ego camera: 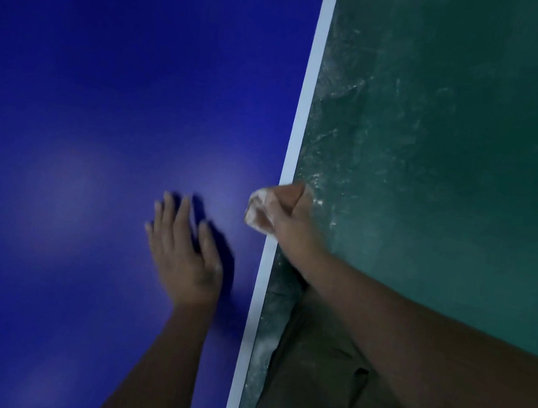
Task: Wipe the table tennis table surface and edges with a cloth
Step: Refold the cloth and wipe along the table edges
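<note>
The blue table tennis table (103, 94) fills the left of the head view, and its white edge line (303, 111) runs from top to bottom. My left hand (185, 247) lies flat on the blue surface with fingers straight, close to the edge. My right hand (288, 213) grips a small crumpled white cloth (258, 211) and holds it against the white edge line at the table's side. Most of the cloth is hidden inside the fist.
To the right of the table is a scuffed green floor (459, 144) with pale streaks. My trouser leg (314, 365) shows below the right forearm, beside the table's edge.
</note>
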A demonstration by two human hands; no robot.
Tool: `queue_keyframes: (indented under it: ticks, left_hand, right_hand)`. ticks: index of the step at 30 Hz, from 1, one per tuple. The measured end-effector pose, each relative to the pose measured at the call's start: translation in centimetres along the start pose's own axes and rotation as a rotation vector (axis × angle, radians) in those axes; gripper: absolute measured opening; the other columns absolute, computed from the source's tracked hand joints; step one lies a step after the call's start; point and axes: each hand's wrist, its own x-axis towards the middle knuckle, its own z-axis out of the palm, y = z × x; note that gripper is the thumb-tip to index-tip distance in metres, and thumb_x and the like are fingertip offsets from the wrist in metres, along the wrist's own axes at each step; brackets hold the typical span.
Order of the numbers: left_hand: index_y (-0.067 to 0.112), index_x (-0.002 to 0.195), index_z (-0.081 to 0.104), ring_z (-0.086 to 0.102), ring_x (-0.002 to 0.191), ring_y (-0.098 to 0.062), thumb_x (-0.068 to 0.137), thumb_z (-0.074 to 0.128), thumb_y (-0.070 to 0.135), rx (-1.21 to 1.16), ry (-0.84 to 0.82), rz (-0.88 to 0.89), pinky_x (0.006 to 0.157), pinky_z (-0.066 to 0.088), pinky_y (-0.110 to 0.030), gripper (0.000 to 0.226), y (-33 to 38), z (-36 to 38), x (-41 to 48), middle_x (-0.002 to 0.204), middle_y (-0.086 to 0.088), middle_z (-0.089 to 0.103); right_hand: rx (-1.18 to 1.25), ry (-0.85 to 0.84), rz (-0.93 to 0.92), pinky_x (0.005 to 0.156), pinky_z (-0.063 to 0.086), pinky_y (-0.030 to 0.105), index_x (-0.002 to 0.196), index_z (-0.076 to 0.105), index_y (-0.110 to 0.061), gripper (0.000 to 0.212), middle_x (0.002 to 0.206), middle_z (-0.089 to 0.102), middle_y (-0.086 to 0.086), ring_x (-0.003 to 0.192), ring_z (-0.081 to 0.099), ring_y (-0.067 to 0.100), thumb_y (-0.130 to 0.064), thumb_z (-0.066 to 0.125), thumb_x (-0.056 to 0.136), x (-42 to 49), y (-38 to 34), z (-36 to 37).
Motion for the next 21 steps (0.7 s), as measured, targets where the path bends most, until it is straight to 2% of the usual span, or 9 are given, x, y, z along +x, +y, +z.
queue_keyframes:
  ticks: [3, 5, 7, 10, 13, 15, 17, 18, 21]
  left_hand:
    - [0.010, 0.160, 0.051, 0.028, 0.165, -0.033, 0.114, 0.054, 0.026, -0.116, -0.057, 0.027, 0.136, 0.018, -0.054, 0.049, 4.7, 2.5, 9.2, 0.174, -0.013, 0.039]
    - [0.012, 0.163, 0.047, 0.024, 0.167, -0.029, 0.115, 0.051, 0.031, -0.127, -0.122, 0.077, 0.137, 0.015, -0.048, 0.052, 7.0, 4.4, 14.9, 0.176, -0.010, 0.035]
    - [0.014, 0.167, 0.043, 0.019, 0.168, -0.026, 0.115, 0.047, 0.034, -0.092, -0.186, 0.127, 0.138, 0.011, -0.045, 0.055, 8.5, 6.0, 19.3, 0.178, -0.007, 0.031]
    - [0.020, 0.170, 0.037, 0.012, 0.170, -0.024, 0.117, 0.037, 0.039, 0.050, -0.205, 0.155, 0.138, 0.005, -0.043, 0.056, 9.6, 7.5, 21.9, 0.181, -0.003, 0.023]
    - [0.028, 0.173, 0.030, 0.008, 0.170, -0.025, 0.116, 0.028, 0.048, 0.182, -0.173, 0.169, 0.138, 0.003, -0.044, 0.060, 9.9, 7.9, 21.5, 0.183, -0.002, 0.016]
    - [0.028, 0.172, 0.032, 0.010, 0.170, -0.026, 0.116, 0.030, 0.049, 0.204, -0.140, 0.182, 0.138, 0.006, -0.046, 0.060, 10.0, 8.1, 21.5, 0.183, -0.003, 0.019]
    - [0.027, 0.171, 0.035, 0.013, 0.170, -0.027, 0.116, 0.033, 0.048, 0.211, -0.111, 0.184, 0.138, 0.008, -0.048, 0.060, 9.9, 8.2, 21.6, 0.182, -0.004, 0.021]
    - [0.027, 0.171, 0.036, 0.014, 0.170, -0.028, 0.116, 0.034, 0.048, 0.211, -0.104, 0.184, 0.138, 0.009, -0.048, 0.059, 9.9, 8.2, 21.6, 0.182, -0.005, 0.022]
    - [0.026, 0.171, 0.036, 0.014, 0.169, -0.028, 0.116, 0.035, 0.047, 0.210, -0.099, 0.185, 0.137, 0.011, -0.051, 0.059, 10.0, 8.4, 21.5, 0.182, -0.005, 0.023]
  right_hand:
    - [-0.062, -0.029, -0.005, 0.115, 0.046, 0.050, 0.170, -0.001, -0.023, 0.088, 0.148, 0.057, 0.011, 0.126, 0.064, 0.029, -0.045, 0.058, 0.109, -3.7, 2.2, 0.6]
    - [-0.044, 0.037, 0.007, 0.117, 0.044, 0.053, 0.169, 0.008, -0.020, 0.082, 0.154, 0.051, 0.011, 0.134, 0.058, 0.032, -0.046, 0.057, 0.108, -4.0, 2.1, 1.1]
    - [-0.014, 0.100, -0.015, 0.111, 0.049, 0.057, 0.161, 0.025, -0.007, 0.070, 0.143, 0.060, 0.017, 0.127, 0.063, 0.037, -0.043, 0.056, 0.109, -2.3, 0.2, 1.2]
    - [-0.015, 0.118, -0.048, 0.105, 0.055, 0.053, 0.150, 0.042, -0.003, 0.059, 0.126, 0.069, 0.012, 0.114, 0.069, 0.030, -0.044, 0.053, 0.110, 3.0, -4.2, -0.4]
    - [-0.103, 0.109, -0.040, 0.098, 0.048, 0.038, 0.156, 0.033, -0.008, 0.064, 0.125, 0.060, -0.001, 0.111, 0.062, 0.019, -0.051, 0.049, 0.111, 7.8, -9.4, -3.2]
    - [-0.135, 0.128, -0.030, 0.094, 0.041, 0.036, 0.159, 0.025, -0.007, 0.070, 0.125, 0.053, 0.001, 0.109, 0.054, 0.020, -0.053, 0.049, 0.111, 9.5, -11.4, -4.2]
    - [-0.109, 0.149, -0.042, 0.102, 0.045, 0.038, 0.161, 0.024, -0.007, 0.072, 0.137, 0.058, 0.006, 0.117, 0.059, 0.023, -0.050, 0.051, 0.111, 9.3, -11.4, -3.9]
    - [-0.094, 0.163, -0.051, 0.110, 0.046, 0.044, 0.163, 0.021, -0.007, 0.074, 0.146, 0.058, 0.011, 0.125, 0.060, 0.028, -0.049, 0.052, 0.111, 8.5, -10.7, -3.4]
    - [-0.070, 0.177, -0.050, 0.121, 0.039, 0.053, 0.170, 0.005, -0.016, 0.081, 0.159, 0.049, 0.017, 0.142, 0.053, 0.034, -0.048, 0.050, 0.111, 5.4, -8.0, -1.8]
